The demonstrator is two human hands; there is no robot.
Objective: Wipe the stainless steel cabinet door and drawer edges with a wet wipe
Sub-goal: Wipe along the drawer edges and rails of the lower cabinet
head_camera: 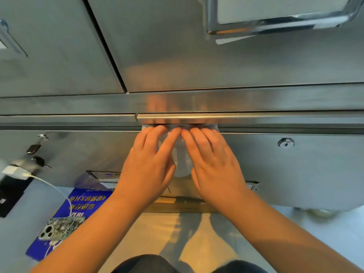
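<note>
We press the wet wipe against the drawer edge with left hand and right hand side by side, fingers outstretched.

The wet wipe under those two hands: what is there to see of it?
The thin, white, translucent wet wipe lies spread flat against the brushed stainless steel drawer front. Its top edge reaches the drawer's upper edge, just beneath the horizontal steel rail. A rounded lower end shows between the hands. The left hand and the right hand press it with straight fingers and cover most of it.
</note>
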